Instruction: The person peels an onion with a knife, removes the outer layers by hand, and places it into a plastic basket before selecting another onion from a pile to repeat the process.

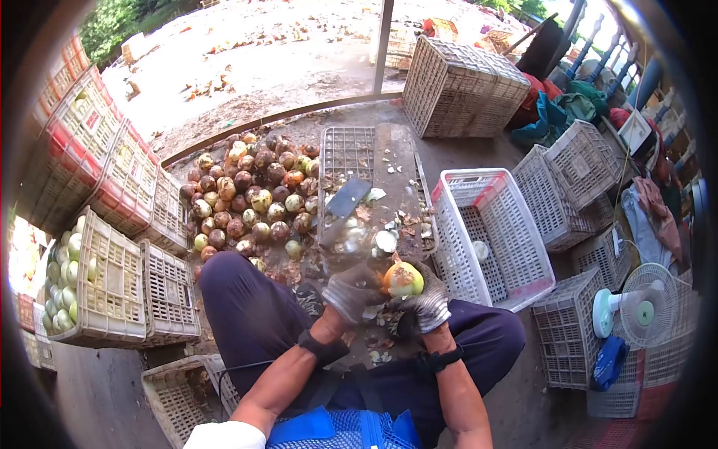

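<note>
Both my hands wear dirty striped gloves and meet low in the middle, over my lap. An onion (404,279), orange-brown at the top and green-yellow on its side, rests in my right hand (425,305), whose fingers curl around it. My left hand (353,294) is close against the onion's left side; it is smeared, so its grip cannot be made out. Just ahead stands a work surface with a wooden board (398,172) beside an upturned crate. A dark rectangular blade (348,196) lies there, near white onion scraps (386,240).
A heap of brown-skinned onions (250,196) lies ahead on the left. One peeled onion (480,251) is in the white crate (490,179) on the right. At left, a crate (112,277) holds pale green onions. A fan (645,305) stands at right among stacked crates.
</note>
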Tool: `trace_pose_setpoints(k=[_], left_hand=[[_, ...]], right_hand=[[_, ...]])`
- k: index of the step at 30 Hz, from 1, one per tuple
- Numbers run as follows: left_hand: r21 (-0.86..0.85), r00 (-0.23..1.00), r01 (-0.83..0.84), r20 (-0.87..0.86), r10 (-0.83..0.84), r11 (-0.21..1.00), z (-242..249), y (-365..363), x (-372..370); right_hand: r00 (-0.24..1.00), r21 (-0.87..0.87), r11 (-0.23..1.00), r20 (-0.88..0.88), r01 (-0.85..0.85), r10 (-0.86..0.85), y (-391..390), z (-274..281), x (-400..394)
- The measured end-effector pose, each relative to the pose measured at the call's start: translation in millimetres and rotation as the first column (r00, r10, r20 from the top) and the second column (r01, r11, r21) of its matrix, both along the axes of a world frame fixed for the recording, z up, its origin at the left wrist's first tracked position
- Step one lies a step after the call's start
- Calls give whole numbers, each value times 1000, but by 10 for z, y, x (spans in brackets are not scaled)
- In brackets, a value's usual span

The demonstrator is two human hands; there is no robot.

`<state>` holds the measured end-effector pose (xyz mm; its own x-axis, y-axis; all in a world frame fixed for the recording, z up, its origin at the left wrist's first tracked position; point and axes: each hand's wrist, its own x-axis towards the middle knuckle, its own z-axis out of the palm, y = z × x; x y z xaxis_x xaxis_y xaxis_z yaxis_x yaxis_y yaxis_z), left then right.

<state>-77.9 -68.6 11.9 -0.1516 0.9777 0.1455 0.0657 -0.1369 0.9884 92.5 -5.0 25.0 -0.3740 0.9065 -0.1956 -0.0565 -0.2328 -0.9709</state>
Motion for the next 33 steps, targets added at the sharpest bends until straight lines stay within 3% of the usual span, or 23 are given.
trace_pose_setpoints(k=[2,5,7,8,9,12,13,16,17,20,21,24,26,28,30,33], left_hand=[[-67,976,34,219,-19,997,-66,-24,-13],[-138,836,84,548,6,987,204,-51,-130],[-301,992,-3,116,40,954,137,90,-264],[-358,993,-75,-116,36,931,36,154,-321],[-143,884,-38,-467,-33,989,-33,219,-340],[-264,879,52,-446,-170,963,-115,53,-244],[-205,831,86,-524,-184,975,108,-2,-168],[-351,736,176,-574,-360,920,342,-44,-24],[-282,730,186,-602,-324,941,239,-47,7],[-256,667,280,-641,-379,925,77,-16,36],[-200,700,280,-627,-343,939,34,-36,42],[-360,636,249,-639,-432,899,-44,37,109],[-321,701,200,-613,-365,926,-433,25,135],[-334,720,228,-574,-389,915,-389,30,155],[-395,688,328,-522,-504,858,-216,98,190],[-475,515,317,-640,-570,821,-294,182,234]], right_hand=[[990,98,995,144,-2,-12,16,-24,22],[960,182,983,272,17,-67,31,67,40],[963,252,967,250,33,-99,68,-26,109],[965,287,957,239,38,-110,86,-55,141],[946,306,951,298,35,-130,97,-39,162],[886,408,912,411,32,-216,119,-12,193],[873,470,882,415,36,-257,101,-24,203],[843,605,795,409,34,-348,84,-47,226],[837,640,767,403,31,-371,83,-49,219],[823,634,772,420,37,-384,46,78,171],[830,653,756,394,49,-395,34,93,167],[836,702,709,346,69,-425,4,146,143],[822,726,685,356,56,-444,-6,204,112],[794,703,711,422,18,-438,36,32,168],[767,698,715,476,-33,-430,42,-33,200],[725,722,678,539,-135,-430,42,-5,225]])
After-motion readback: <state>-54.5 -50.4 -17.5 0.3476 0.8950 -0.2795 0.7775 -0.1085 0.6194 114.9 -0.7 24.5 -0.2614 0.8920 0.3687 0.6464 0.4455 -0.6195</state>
